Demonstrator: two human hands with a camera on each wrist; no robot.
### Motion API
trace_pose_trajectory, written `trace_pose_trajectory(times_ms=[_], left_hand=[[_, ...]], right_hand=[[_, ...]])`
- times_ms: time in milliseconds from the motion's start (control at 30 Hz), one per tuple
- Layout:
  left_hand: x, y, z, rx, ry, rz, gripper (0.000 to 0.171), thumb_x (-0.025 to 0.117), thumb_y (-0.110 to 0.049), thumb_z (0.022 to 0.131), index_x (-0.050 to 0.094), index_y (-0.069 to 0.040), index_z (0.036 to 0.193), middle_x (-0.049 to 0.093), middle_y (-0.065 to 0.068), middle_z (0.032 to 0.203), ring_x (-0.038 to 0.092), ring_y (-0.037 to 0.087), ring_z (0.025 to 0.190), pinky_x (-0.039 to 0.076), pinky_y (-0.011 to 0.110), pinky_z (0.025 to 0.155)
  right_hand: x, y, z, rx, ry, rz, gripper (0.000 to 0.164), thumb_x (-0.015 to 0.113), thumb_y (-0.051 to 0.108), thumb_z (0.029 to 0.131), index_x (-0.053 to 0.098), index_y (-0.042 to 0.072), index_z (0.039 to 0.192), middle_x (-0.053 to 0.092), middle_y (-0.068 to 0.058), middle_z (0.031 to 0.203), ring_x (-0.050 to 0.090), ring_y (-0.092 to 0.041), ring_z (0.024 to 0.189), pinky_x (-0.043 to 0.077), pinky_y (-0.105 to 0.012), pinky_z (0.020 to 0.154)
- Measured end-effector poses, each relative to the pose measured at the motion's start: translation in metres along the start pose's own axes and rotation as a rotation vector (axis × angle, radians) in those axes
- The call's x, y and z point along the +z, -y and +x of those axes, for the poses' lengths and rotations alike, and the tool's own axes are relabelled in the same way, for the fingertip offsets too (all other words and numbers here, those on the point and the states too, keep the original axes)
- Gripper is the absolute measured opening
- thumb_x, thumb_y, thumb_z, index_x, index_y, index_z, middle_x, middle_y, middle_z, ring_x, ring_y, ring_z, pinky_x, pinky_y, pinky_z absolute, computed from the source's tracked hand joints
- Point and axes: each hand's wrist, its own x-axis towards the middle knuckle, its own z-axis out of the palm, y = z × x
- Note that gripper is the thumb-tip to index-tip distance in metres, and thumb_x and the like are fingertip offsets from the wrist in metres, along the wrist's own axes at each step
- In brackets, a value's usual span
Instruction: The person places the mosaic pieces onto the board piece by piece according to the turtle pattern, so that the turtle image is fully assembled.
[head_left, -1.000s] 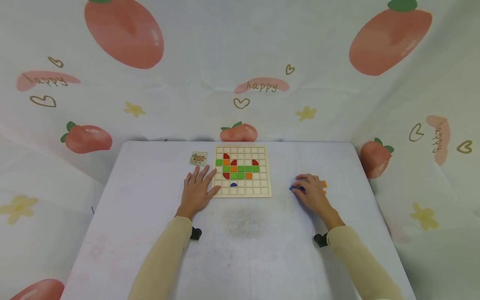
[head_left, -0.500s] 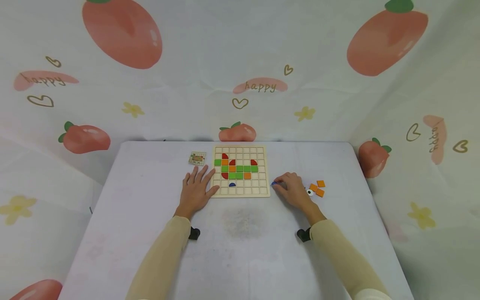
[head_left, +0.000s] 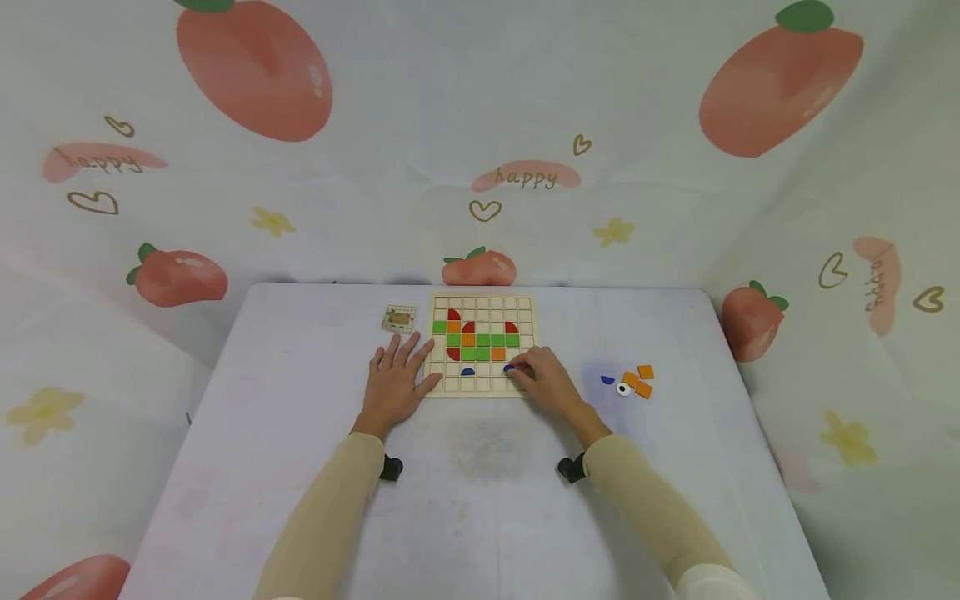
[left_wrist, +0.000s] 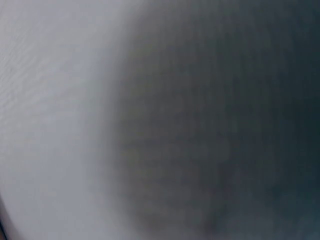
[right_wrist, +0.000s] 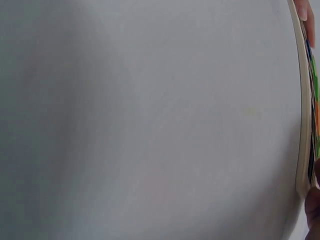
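A square wooden grid board (head_left: 483,392) lies on the table, with green, orange and red tiles set in its cells. One blue half-round tile (head_left: 468,372) sits in a lower cell. My left hand (head_left: 393,383) rests with fingers spread at the board's left edge, thumb over its lower left side. Over the board's lower right part, my right hand (head_left: 550,383) pinches a second blue half-round tile (head_left: 508,367) between thumb and fingertips. The right wrist view catches the board's edge (right_wrist: 303,110) and some fingertips at the far right. Blur fills the left wrist view.
Right of the board lie another blue half-round tile (head_left: 607,380), a white round eye tile (head_left: 623,389) and a few orange square tiles (head_left: 646,372). A small patterned card (head_left: 399,318) lies beyond my left fingers. The table's back edge meets a printed cloth.
My right hand has moved left from the loose tiles to the board, carrying the blue half-round tile. The loose tiles it covered now show. My left hand stays in place.
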Motion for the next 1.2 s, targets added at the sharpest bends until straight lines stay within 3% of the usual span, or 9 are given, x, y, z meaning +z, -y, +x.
trace_pose_trajectory(times_ms=[433, 767, 1033, 1200], left_hand=[[-0.004, 0.000, -0.001, 0.010, -0.025, -0.016, 0.072, 0.044, -0.065, 0.101, 0.027, -0.031, 0.162, 0.019, 0.003, 0.173, 0.009, 0.037, 0.161, 0.013, 0.064, 0.124], [-0.002, 0.001, 0.001, -0.006, 0.008, 0.011, 0.072, 0.039, -0.067, 0.101, 0.022, -0.034, 0.163, 0.013, -0.001, 0.174, 0.004, 0.034, 0.162, 0.011, 0.063, 0.126], [0.002, 0.001, 0.001, 0.003, -0.014, 0.001, 0.072, 0.041, -0.066, 0.101, 0.025, -0.034, 0.163, 0.016, 0.001, 0.173, 0.007, 0.035, 0.161, 0.012, 0.063, 0.125], [0.001, 0.000, 0.001, 0.013, -0.033, -0.005, 0.072, 0.043, -0.065, 0.100, 0.027, -0.032, 0.162, 0.018, 0.002, 0.173, 0.009, 0.036, 0.161, 0.013, 0.064, 0.125]], right_hand=[[0.018, 0.013, 0.015, -0.056, -0.052, -0.050, 0.012, 0.078, 0.021, 0.091, 0.077, 0.011, 0.097, 0.067, 0.000, 0.083, 0.051, -0.016, 0.080, 0.041, -0.029, 0.076], [0.015, 0.011, 0.015, 0.007, 0.021, 0.020, 0.017, 0.079, 0.023, 0.090, 0.075, 0.010, 0.100, 0.063, -0.001, 0.085, 0.049, -0.017, 0.086, 0.039, -0.029, 0.080], [0.015, 0.008, 0.013, -0.083, -0.005, 0.008, 0.014, 0.080, 0.019, 0.088, 0.076, 0.010, 0.098, 0.061, -0.002, 0.081, 0.046, -0.016, 0.079, 0.037, -0.029, 0.077], [0.014, 0.008, 0.010, -0.087, -0.011, -0.004, 0.015, 0.081, 0.021, 0.087, 0.076, 0.012, 0.098, 0.060, -0.001, 0.081, 0.045, -0.016, 0.079, 0.036, -0.029, 0.075]])
